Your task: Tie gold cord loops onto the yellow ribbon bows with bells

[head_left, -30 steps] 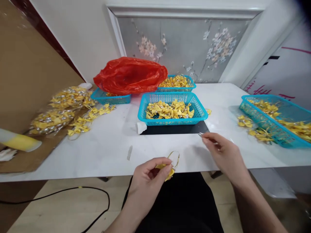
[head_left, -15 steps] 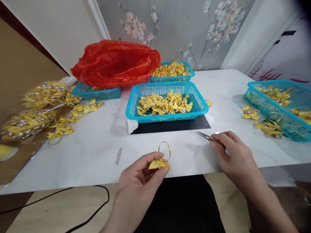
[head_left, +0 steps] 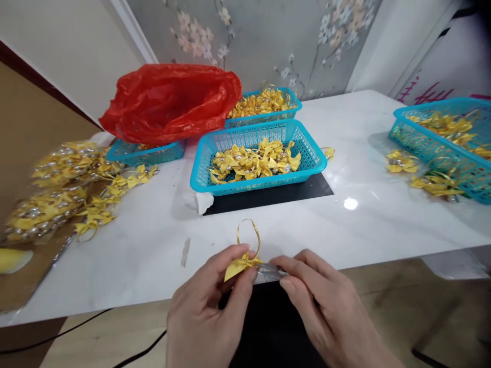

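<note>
- At the near edge of the white glossy marble-look table (head_left: 161,240), just in front of the turquoise perforated plastic basket (head_left: 258,159), the left hand (head_left: 209,312) pinches a small yellow satin ribbon bow with a gold wire loop (head_left: 242,258) between thumb and fingers.
- The right hand (head_left: 318,306) is closed around slim metal scissors (head_left: 270,272), whose tips sit at the bow's knot.
- Risk, as a judgement: the blades lie touching the left fingertips; a slip could nick skin or sever the thin loop instead of a stray end.
- Risk: the satin is slick and the pinch small; the bow could twist or drop off the edge.
- Materials: the basket holds crisp folded yellow bows with silvery beads; it stands partly on a matte black flat sheet (head_left: 307,188).
- Left of the basket, behind: a crumpled glossy red plastic bag (head_left: 169,102).
</note>
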Demonstrator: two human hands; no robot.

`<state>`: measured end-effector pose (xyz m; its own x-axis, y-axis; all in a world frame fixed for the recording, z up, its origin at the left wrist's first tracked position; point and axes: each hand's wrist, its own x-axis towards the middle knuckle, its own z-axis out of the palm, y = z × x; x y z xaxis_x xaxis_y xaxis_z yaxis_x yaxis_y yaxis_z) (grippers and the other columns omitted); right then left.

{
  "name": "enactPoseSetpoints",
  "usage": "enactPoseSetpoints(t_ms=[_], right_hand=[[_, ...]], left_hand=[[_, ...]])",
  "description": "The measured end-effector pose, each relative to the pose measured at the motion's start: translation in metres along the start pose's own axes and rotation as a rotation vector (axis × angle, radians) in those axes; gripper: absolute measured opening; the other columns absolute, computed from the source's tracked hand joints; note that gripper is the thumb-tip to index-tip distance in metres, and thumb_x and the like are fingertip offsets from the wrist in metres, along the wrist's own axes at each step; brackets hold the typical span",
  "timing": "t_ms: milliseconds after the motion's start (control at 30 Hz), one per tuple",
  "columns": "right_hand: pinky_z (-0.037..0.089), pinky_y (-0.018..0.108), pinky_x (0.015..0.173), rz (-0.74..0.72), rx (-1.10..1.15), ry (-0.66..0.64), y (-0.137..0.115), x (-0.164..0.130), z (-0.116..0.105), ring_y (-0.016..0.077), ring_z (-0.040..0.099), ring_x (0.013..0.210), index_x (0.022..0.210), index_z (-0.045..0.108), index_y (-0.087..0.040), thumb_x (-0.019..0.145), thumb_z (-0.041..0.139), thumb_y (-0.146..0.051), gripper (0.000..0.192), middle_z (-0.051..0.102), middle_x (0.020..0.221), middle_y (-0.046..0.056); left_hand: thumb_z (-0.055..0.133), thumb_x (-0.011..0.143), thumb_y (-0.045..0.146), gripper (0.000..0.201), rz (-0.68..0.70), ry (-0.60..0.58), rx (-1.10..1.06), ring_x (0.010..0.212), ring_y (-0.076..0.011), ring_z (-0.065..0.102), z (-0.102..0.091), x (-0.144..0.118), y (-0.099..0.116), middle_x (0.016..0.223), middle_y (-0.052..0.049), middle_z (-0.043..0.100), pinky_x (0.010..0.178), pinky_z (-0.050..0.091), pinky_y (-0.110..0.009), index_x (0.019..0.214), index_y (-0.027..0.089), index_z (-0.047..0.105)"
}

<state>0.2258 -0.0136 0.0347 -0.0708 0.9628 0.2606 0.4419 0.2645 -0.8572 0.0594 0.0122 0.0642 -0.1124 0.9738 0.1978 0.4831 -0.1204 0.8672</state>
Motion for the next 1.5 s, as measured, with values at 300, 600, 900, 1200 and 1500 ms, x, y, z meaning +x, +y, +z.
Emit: enactPoseSetpoints(t_ms=[300, 600, 900, 1200, 1500], right_hand=[[0.047, 0.028, 0.058, -0.004, -0.058, 0.051, -0.004, 0.002, 0.004, 0.0158, 0.057, 0.065, 0.115, 0.067, -0.020, 0.101, 0.044, -0.027, 0.027, 0.059, 0.079, 0.004], [0.043, 0.028, 0.058, 0.080, 0.000, 0.034, -0.007, 0.006, 0.006, 0.0143, 0.054, 0.063, 0.111, 0.067, -0.024, 0.102, 0.042, -0.032, 0.028, 0.056, 0.077, 0.001], [0.044, 0.026, 0.059, 0.071, 0.073, 0.002, -0.008, 0.021, 0.002, 0.0129, 0.056, 0.065, 0.111, 0.068, -0.024, 0.102, 0.043, -0.032, 0.028, 0.056, 0.076, 0.000], [0.046, 0.026, 0.061, -0.039, 0.019, 0.089, -0.017, 0.057, -0.008, 0.0131, 0.060, 0.067, 0.105, 0.070, -0.021, 0.101, 0.043, -0.031, 0.029, 0.059, 0.077, 0.001], [0.046, 0.025, 0.059, 0.014, 0.065, 0.124, -0.002, 0.071, -0.002, 0.0148, 0.061, 0.068, 0.100, 0.071, -0.022, 0.101, 0.043, -0.033, 0.030, 0.061, 0.077, 0.001]], left_hand=[[0.073, 0.076, 0.017, 0.029, -0.062, 0.022, -0.083, 0.078, -0.0055, 0.073, 0.005, 0.000, 0.008, 0.088, 0.017, 0.079, 0.075, 0.053, -0.005, 0.091, 0.041, 0.075], [0.074, 0.077, 0.019, 0.025, -0.048, 0.022, -0.097, 0.082, -0.0080, 0.073, 0.004, -0.001, 0.006, 0.089, 0.014, 0.079, 0.078, 0.055, -0.008, 0.092, 0.039, 0.076], [0.076, 0.077, 0.017, 0.024, -0.055, -0.017, -0.187, 0.076, -0.0070, 0.074, 0.005, 0.013, 0.010, 0.088, 0.012, 0.080, 0.071, 0.055, -0.003, 0.091, 0.036, 0.076], [0.078, 0.075, 0.014, 0.022, -0.012, 0.005, -0.391, 0.072, -0.0086, 0.075, 0.007, 0.042, 0.025, 0.084, 0.008, 0.081, 0.068, 0.056, -0.005, 0.088, 0.032, 0.078], [0.082, 0.073, 0.017, 0.018, -0.134, -0.035, -0.504, 0.075, -0.0115, 0.075, 0.023, 0.060, 0.009, 0.084, 0.003, 0.081, 0.069, 0.057, -0.009, 0.088, 0.025, 0.078]])
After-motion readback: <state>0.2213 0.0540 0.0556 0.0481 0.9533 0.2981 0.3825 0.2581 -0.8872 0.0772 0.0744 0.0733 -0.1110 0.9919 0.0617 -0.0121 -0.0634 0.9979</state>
